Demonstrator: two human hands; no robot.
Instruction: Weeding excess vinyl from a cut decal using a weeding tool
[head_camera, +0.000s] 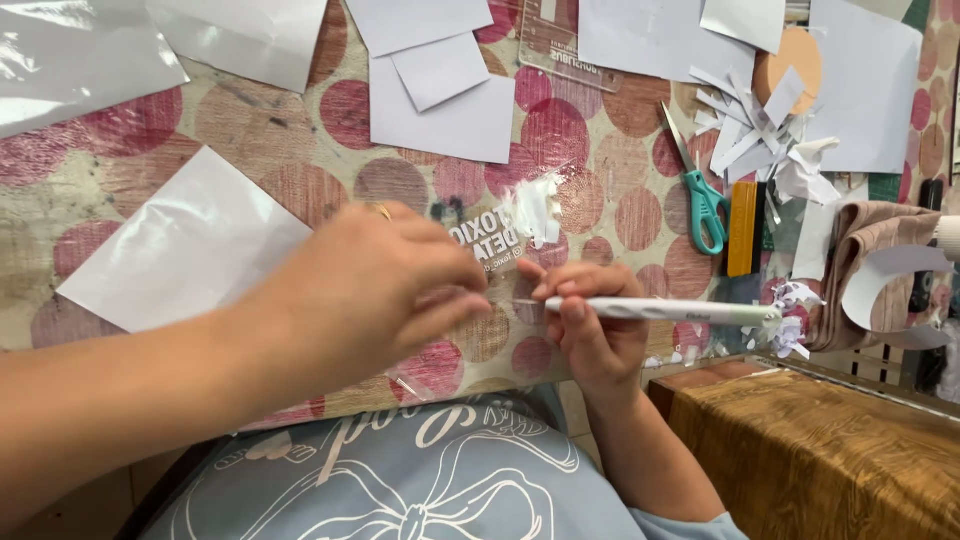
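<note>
No box, tray or bowl shows on the table (300, 150), whose cloth has red and brown circles; everything lies loose on it. The right hand (590, 325) has its fingers closed around a white pen-shaped tool (665, 310), held just above the near edge of the table. The left hand (370, 290) has its fingers curled and pinched on a clear printed sheet (490, 245) just beside the tool's tip; a ring shows on one finger. The back of this hand hides most of the sheet and the spot where the tip meets it. White paper sheets (190, 245) lie to the left and along the far side. Teal-handled scissors (700, 195) lie to the right, next to a yellow ruler (742, 228) and a heap of paper scraps (765, 135), well apart from the hands. A wood-grain surface (830, 455) sits at the lower right. The tool's long axis runs left to right, nearly level, with its tip pointing left toward the left hand.
</note>
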